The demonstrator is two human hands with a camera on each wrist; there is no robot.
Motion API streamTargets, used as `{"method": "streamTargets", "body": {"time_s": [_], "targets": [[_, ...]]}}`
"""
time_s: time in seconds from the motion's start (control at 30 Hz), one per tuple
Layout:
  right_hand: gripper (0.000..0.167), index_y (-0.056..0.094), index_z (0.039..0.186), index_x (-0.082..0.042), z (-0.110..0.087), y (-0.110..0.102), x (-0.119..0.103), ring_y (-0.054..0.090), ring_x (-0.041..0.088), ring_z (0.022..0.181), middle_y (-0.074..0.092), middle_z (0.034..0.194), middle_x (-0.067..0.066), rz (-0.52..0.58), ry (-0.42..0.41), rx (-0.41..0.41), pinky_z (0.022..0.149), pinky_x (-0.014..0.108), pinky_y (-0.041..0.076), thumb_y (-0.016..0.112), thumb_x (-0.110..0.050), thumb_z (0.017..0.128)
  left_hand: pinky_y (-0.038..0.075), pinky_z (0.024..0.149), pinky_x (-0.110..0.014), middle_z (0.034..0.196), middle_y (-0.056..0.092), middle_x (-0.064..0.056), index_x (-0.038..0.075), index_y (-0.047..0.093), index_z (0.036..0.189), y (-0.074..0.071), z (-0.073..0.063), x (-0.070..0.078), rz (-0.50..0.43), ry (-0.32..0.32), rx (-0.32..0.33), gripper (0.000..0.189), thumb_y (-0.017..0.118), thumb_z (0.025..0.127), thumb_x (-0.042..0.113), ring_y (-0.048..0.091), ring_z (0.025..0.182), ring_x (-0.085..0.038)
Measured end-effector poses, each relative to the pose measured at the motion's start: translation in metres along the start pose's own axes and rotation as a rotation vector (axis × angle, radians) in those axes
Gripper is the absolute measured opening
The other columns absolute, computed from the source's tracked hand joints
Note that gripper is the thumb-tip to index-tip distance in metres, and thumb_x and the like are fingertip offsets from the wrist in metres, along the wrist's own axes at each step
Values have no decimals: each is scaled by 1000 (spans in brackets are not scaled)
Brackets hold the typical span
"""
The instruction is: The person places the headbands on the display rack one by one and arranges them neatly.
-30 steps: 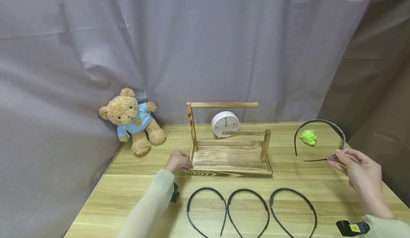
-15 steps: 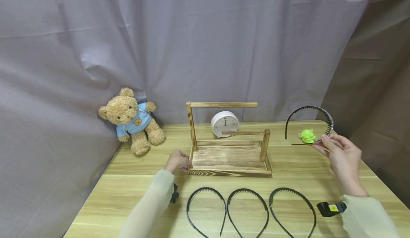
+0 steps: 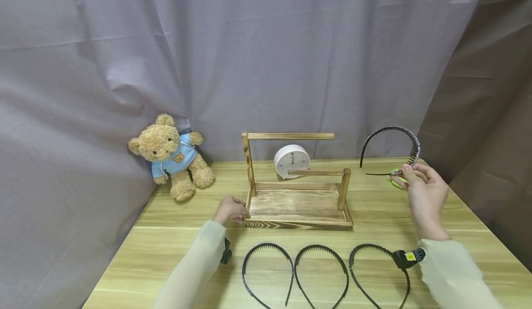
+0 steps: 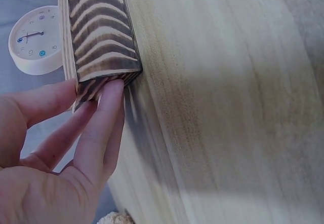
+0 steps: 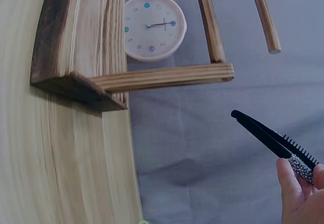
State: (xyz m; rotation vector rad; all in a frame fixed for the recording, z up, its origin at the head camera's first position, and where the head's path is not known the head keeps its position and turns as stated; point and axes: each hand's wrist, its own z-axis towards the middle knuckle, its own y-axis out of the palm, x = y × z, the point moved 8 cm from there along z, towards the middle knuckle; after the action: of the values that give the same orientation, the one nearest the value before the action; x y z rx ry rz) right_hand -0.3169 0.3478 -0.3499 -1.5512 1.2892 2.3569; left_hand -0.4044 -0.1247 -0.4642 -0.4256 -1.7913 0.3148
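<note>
My left hand (image 3: 230,209) pinches the left end of a wooden stand (image 3: 299,225), a shallow tray with one tall and one short post, each bearing a horizontal bar. In the left wrist view the thumb lies at the upper edge of the stand's striped end (image 4: 104,31) and the fingers press its end face. Over the table's right side, my right hand (image 3: 428,193) holds a black toothed headband (image 3: 415,148) raised. In the right wrist view, thumb and fingers pinch its glittery section (image 5: 301,169), and one tip points toward the short bar.
Three more black headbands lie in a row along the front: left (image 3: 270,245), middle (image 3: 319,247) and right (image 3: 374,246). A white clock (image 3: 293,159) stands behind the stand. The teddy bear (image 3: 176,159) sits back left. Green yarn (image 3: 397,184) is partly hidden behind my right hand.
My right hand has carried the headband leftward and farther back, lifting it higher in the head view, and now covers part of the yarn. The left hand and the stand stay put.
</note>
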Motion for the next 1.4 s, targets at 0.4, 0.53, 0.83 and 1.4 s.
{"method": "streamTargets", "body": {"time_s": [0.4, 0.53, 0.83, 1.4], "targets": [[12, 57, 82, 6, -2, 22, 15, 68, 16, 63, 64, 78, 10, 57, -70, -25, 62, 30, 62, 63, 16, 84, 63, 63, -30, 85, 67, -16, -12, 65, 113, 1, 0, -1, -33, -9, 12, 28, 67, 87, -3, 61, 63, -16], [12, 58, 81, 6, -5, 31, 19, 69, 15, 63, 63, 78, 10, 46, -92, -41, 64, 30, 61, 64, 15, 84, 63, 63, -29, 86, 68, -17, -12, 65, 115, 2, 0, -1, -43, -10, 21, 29, 67, 87, -3, 62, 65, -17], [12, 57, 81, 5, -9, 47, 31, 69, 14, 63, 61, 79, 10, 59, -70, -64, 67, 29, 61, 65, 13, 84, 63, 63, -29, 90, 69, -19, -12, 64, 114, 2, 0, -1, -47, -6, 36, 29, 67, 87, -2, 63, 65, -18], [11, 58, 83, 3, -13, 63, 51, 69, 13, 68, 62, 82, 10, 11, -16, -75, 71, 29, 61, 66, 10, 86, 63, 63, -30, 88, 69, -18, -13, 65, 112, 4, -1, -2, -39, -4, 33, 28, 67, 87, -2, 62, 64, -16]]}}
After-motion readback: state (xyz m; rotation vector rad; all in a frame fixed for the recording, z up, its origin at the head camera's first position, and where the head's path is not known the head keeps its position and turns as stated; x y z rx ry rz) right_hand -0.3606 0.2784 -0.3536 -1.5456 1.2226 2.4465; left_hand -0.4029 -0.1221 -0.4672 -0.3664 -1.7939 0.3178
